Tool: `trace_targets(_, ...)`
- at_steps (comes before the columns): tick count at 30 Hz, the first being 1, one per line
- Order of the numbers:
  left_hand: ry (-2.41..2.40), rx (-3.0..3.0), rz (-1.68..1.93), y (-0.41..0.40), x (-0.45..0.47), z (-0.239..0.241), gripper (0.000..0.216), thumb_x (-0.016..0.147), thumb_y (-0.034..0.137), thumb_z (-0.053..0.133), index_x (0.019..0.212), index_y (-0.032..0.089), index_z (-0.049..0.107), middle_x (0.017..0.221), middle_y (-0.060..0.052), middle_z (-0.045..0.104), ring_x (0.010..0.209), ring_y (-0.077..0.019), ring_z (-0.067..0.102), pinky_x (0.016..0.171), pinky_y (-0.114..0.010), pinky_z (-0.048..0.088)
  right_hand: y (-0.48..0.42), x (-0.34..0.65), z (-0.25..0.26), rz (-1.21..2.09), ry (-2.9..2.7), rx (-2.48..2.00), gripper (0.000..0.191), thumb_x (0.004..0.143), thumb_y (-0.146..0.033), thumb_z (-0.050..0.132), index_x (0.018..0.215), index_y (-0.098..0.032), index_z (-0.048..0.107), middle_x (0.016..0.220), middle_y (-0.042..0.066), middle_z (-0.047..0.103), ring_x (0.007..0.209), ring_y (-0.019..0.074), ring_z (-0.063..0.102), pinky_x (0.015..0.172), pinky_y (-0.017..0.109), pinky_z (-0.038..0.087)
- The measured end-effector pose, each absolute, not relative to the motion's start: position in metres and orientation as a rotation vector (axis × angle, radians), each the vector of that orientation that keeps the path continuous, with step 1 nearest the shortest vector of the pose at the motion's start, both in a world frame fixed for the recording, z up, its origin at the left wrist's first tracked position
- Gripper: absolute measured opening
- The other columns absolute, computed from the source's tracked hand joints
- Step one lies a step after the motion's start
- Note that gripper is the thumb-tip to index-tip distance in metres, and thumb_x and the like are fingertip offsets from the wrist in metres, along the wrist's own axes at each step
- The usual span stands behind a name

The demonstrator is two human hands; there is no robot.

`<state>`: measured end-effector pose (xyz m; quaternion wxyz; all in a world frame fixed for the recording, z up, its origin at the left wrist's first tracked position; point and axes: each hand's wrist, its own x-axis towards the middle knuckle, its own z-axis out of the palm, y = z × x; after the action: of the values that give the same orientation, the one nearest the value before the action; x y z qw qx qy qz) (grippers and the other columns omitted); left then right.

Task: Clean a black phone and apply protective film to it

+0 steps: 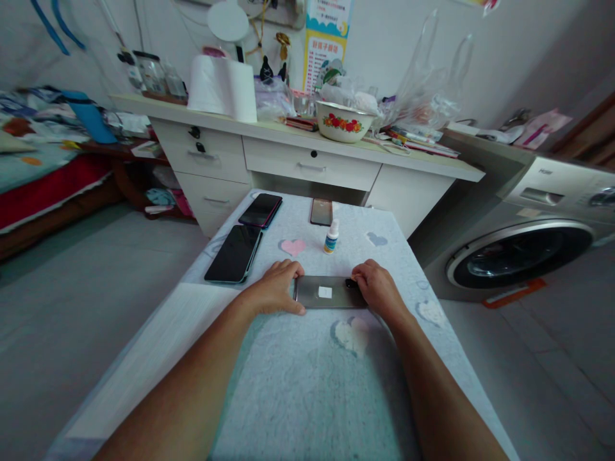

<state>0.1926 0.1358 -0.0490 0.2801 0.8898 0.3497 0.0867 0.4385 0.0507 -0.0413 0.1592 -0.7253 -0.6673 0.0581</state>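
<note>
Phone [331, 303] is lying flat on the table [298, 384] in the head view, its grey back apparently facing up, with a white patch [325, 292] sitting near the middle and a dark block [350, 283] showing by the right end. The left hand [278, 289] is grasping the left end, fingers resting at the far corner and thumb at the near one, the grip looking light. The right hand [379, 288] is grasping the far right corner with bunched fingers, beside the block; what its hidden fingertips are doing, I cannot tell. Judging from this, the work is standing partway: the phone is lying in position between both hands, but neither is letting go, so the handling is looking unfinished. The patch is resting on the back; whether it is a label or something added is not showing. Beyond the phone, the bottle [331, 237] is standing upright, its white top apparently on. 2 black phones, the near one [234, 254] and the far one [262, 210], are lying at the left, and a brown slab [321, 211] is lying beyond the bottle; all 3 are lying untouched, and whether any is done, I cannot tell.
</note>
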Motion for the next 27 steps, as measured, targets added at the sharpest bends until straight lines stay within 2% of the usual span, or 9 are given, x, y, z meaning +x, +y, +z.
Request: trace_targets(27,0.928,2.382,0.242,0.137,0.192,-0.052,0.058,0.048,0.041,0.074,0.098,0.023,0.049,0.101,-0.002,0.05,0.099,-0.0242,0.045,0.082,-0.031,0.039,0.051,0.42,-0.039,0.175,-1.968,-1.985,0.019,0.087,-0.015,0.045,0.086,-0.018,0.064,0.091,0.004,0.056,0.08,0.0121,0.055,0.075,0.022,0.037)
